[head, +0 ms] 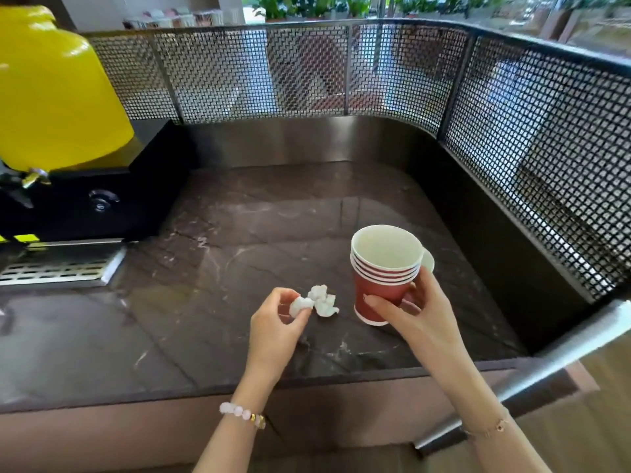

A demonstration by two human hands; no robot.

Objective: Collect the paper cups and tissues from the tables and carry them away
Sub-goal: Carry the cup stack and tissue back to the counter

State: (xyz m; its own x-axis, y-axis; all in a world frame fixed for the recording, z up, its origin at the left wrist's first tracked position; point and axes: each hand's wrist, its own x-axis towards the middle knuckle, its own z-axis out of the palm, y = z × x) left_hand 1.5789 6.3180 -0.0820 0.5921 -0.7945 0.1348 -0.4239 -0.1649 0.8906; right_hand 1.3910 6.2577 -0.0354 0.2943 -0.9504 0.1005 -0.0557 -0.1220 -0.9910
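So, my right hand grips the stacked red paper cups over the dark marble counter, left hand pinches one crumpled white tissue, w/ a 2nd tissue wad just beside it, yet to grab.

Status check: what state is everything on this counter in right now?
First tissue: crumpled, pinched by left hand.
Second tissue: crumpled, lying loose on the counter.
Cup stack: nested, upright, top cup empty, gripped by right hand.
Cup behind the stack: mostly hidden, state unclear.
Yellow dispenser: upright on its black base.
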